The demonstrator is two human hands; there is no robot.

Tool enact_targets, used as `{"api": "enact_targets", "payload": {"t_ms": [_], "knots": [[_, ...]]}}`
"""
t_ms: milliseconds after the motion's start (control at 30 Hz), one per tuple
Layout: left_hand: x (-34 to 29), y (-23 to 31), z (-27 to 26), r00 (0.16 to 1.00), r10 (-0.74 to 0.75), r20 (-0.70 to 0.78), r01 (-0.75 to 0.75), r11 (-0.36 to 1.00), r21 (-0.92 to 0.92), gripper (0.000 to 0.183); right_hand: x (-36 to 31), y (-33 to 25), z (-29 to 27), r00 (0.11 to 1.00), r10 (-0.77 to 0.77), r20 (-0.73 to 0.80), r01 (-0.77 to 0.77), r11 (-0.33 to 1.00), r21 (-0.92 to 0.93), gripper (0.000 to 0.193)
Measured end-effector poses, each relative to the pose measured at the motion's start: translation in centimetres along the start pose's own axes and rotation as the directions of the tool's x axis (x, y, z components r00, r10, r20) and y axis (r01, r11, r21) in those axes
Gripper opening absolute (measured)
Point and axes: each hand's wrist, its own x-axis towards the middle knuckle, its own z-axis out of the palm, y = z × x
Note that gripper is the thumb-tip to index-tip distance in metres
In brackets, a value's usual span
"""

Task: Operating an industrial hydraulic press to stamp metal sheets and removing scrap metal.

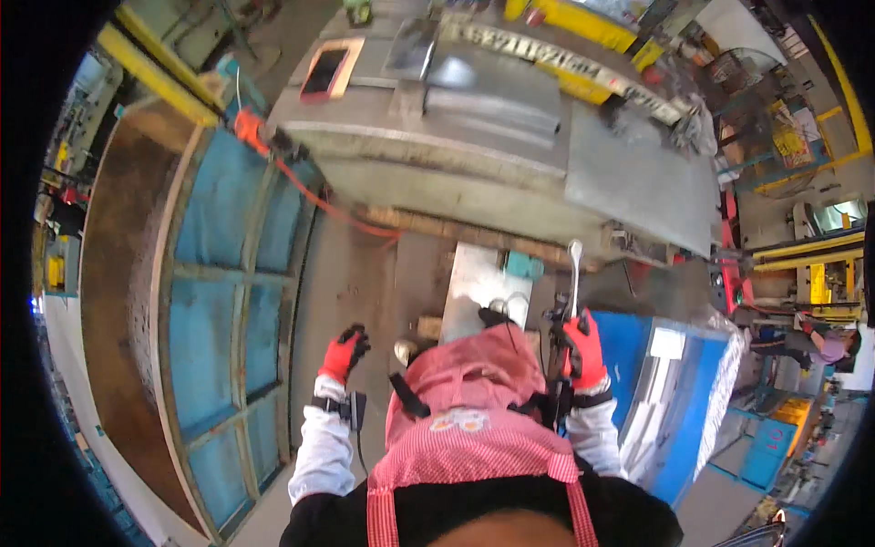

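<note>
the right hand point(583, 351), gloved in red, is closed round the lower end of a long metal wrench point(574, 278); the shaft points away from the body, its head beyond the fist. past that head stands the workbench point(437, 187); whether they touch cannot be told. just right of the grip is a blue box point(627, 346). a firm fist and straight wrist should keep the 1 long shaft from swinging into either. the left hand point(344, 354), well left of the grip, has loosely curled fingers, nothing visibly held, so it could steady the shaft.
</note>
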Motion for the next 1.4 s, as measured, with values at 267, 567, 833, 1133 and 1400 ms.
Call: {"api": "enact_targets", "payload": {"t_ms": [267, 567, 833, 1133, 1400], "knots": [[3.8, 5.6, 13.0, 0.994, 0.103, 0.030, -0.103, 0.995, 0.011, 0.036, 6.7, -7.5, -6.6, 0.975, -0.119, 0.190, 0.086, 0.981, 0.174, 0.053], [0.5, 9.3, 24.1, 0.991, 0.134, 0.003, -0.133, 0.987, -0.095, 0.035, 15.0, -15.5, -9.5, 0.911, -0.059, 0.409, 0.085, 0.995, -0.045, 0.052], [1.0, 12.7, 24.6, 0.996, 0.073, -0.053, -0.074, 0.997, -0.017, 0.034, 22.7, -17.3, -6.3, 0.912, -0.091, 0.401, 0.075, 0.996, 0.055, 0.050], [7.8, 18.4, 26.8, 0.981, 0.162, 0.103, -0.165, 0.986, 0.018, 0.036, 32.3, -19.0, -1.9, 0.956, -0.089, 0.279, 0.101, 0.995, -0.028, 0.024], [11.8, 25.8, 33.8, 0.861, 0.256, 0.441, -0.091, 0.928, -0.360, 0.043, 27.3, -24.9, -0.4, 0.941, -0.176, 0.288, 0.190, 0.982, -0.021, 0.016]]}}
